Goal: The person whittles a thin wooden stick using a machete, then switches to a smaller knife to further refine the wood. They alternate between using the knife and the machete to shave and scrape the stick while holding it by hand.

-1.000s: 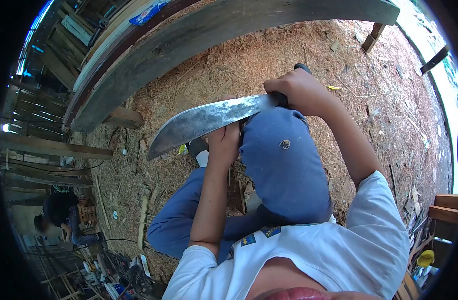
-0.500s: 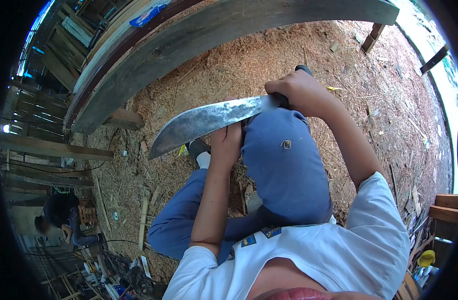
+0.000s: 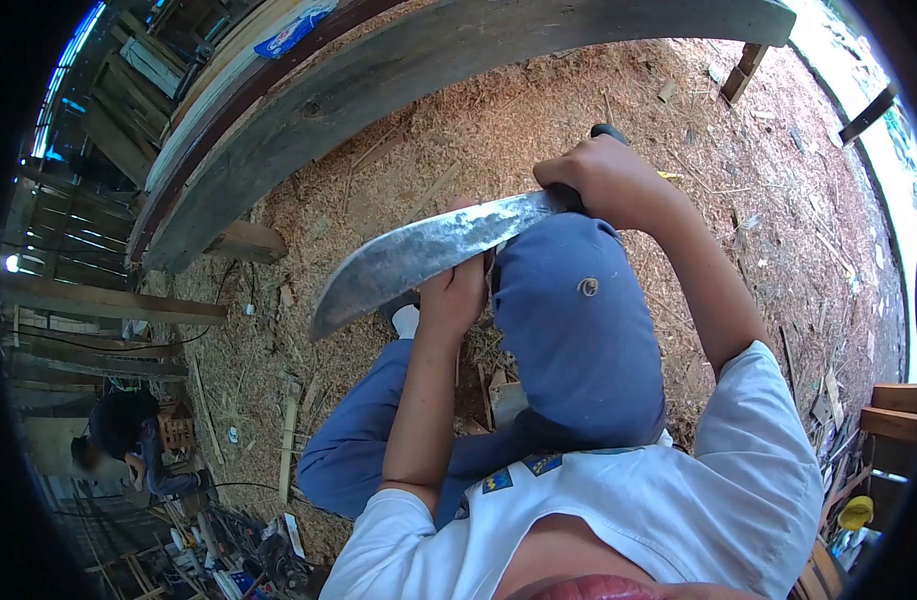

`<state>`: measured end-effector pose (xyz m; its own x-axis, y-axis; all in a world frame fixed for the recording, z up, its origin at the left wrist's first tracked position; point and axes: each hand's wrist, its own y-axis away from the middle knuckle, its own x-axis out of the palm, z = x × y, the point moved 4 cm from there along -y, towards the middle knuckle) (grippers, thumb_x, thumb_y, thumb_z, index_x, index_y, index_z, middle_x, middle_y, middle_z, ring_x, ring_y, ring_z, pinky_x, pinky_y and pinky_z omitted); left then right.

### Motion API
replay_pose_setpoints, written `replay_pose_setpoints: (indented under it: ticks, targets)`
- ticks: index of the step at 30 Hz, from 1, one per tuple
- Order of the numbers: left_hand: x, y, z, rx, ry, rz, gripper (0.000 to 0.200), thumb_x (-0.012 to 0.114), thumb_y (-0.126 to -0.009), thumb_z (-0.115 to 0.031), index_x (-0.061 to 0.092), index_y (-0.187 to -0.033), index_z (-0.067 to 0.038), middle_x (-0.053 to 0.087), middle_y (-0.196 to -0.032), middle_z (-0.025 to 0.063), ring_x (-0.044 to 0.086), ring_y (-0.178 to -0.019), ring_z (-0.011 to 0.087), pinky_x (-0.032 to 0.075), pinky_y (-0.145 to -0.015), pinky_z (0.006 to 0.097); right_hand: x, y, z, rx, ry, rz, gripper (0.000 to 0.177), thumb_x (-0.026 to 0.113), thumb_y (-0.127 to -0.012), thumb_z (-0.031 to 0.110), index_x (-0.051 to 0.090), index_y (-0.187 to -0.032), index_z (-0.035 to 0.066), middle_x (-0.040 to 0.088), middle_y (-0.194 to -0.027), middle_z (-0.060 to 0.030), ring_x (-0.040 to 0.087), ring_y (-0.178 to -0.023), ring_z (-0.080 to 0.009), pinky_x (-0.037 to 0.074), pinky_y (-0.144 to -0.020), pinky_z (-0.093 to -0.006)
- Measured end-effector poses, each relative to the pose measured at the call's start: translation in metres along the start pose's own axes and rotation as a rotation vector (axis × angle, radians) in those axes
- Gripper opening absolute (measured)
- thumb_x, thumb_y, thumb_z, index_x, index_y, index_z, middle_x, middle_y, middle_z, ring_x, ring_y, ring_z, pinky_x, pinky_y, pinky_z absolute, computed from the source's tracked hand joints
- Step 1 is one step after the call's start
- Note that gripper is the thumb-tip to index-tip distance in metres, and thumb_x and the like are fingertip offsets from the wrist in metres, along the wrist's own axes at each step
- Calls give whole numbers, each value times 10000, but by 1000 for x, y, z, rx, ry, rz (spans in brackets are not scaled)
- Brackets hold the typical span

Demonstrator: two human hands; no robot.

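Note:
A broad machete (image 3: 419, 250) lies slantwise in front of me, its blade pointing to the lower left. My right hand (image 3: 614, 180) is wrapped round its dark handle beside my raised knee. Beneath the blade is my left hand (image 3: 454, 298), its fingers mostly covered by the metal; what they hold, if anything, is hidden. The blade passes over the left hand, close to the knee of my blue trousers (image 3: 579, 340). A small curled shaving (image 3: 588, 287) rests on the trouser leg.
Long wooden planks (image 3: 379, 85) arch across the top on short supports. Shavings and sticks cover the ground (image 3: 499, 120). At the far left a person (image 3: 129, 435) bends forward near stacked timber. Wooden boards (image 3: 894, 415) stand at the right edge.
The machete has shifted slightly to the right, and its tip has dropped lower. My right hand remains round the handle; my left hand has barely moved.

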<state>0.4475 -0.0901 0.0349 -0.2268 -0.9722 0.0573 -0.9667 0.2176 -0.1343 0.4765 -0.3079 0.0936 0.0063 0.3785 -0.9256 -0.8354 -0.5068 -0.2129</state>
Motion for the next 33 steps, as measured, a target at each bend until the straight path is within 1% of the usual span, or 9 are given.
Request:
replay_pose_setpoints:
  ticks: [4, 8, 10, 12, 16, 20, 21, 25, 33]
  targets:
    - [-8, 12, 14, 56, 188, -13, 188, 531, -1085, -242, 553, -1063, -57, 519, -764, -42, 455, -638, 55, 356, -532, 234, -8, 5, -7, -16, 41, -36, 120, 707, -753, 101, 667, -858, 58, 670, -720, -157, 673, -722, -353, 485, -689, -434]
    - [-51, 56, -37, 309, 479, 225, 319, 471, -1105, -254, 396, -838, -97, 374, -655, -11, 322, -493, 68, 240, -433, 240, 15, 53, -58, 374, -317, -98, 112, 706, -780, 57, 707, -892, 46, 685, -723, -138, 675, -674, -249, 515, -695, -404]
    - [-77, 48, -25, 64, 358, 59, 312, 479, -1108, -287, 442, -874, -83, 377, -661, -33, 313, -533, 53, 240, -468, 235, 28, 73, -69, 536, -513, -229, 142, 714, -770, 56, 712, -910, 29, 674, -713, -126, 651, -651, -226, 498, -666, -382]
    - [-82, 40, -17, -49, 241, -46, 302, 485, -1109, -303, 476, -914, -72, 387, -675, -47, 308, -558, 39, 243, -486, 224, 21, 69, -73, 582, -432, -103, 202, 733, -747, 83, 711, -933, 9, 654, -697, -122, 644, -646, -217, 476, -635, -369]
    - [-39, 13, -5, -33, 109, -4, 271, 508, -1103, -303, 537, -1000, -54, 455, -732, -50, 349, -599, 16, 281, -503, 202, 3, 53, -64, 294, -68, -79, 132, 722, -761, 128, 644, -826, 43, 643, -684, -158, 650, -641, -301, 482, -629, -419]
    - [-2, -12, 16, -76, 43, -36, 278, 528, -1097, -308, 619, -1045, -50, 548, -794, -40, 422, -659, 8, 328, -539, 187, 1, 41, -53, 144, -54, -136, 160, 705, -719, 153, 599, -779, 50, 602, -650, -187, 629, -661, -399, 477, -646, -458]
    - [5, -19, 13, -86, -5, -14, 288, 540, -1087, -277, 670, -1045, -23, 624, -859, -7, 511, -716, 48, 407, -616, 218, 2, 37, -49, 123, -79, -118, 155, 693, -723, 148, 583, -780, 55, 605, -648, -178, 634, -663, -397, 482, -649, -460]
    - [10, -28, 31, -4, -257, -82, 221, 574, -1037, -193, 665, -957, -7, 598, -749, -32, 488, -663, 64, 419, -607, 269, 2, 24, -32, 105, -17, -19, 82, 685, -756, 81, 635, -820, 90, 674, -695, -137, 702, -718, -337, 526, -692, -439]
    - [26, -22, -3, -31, -116, -66, 169, 575, -1028, -161, 656, -970, -24, 589, -824, -28, 482, -729, 60, 387, -647, 254, 7, 14, -25, 28, -44, -39, 117, 683, -746, 90, 631, -849, 71, 681, -722, -138, 696, -726, -339, 516, -692, -447]
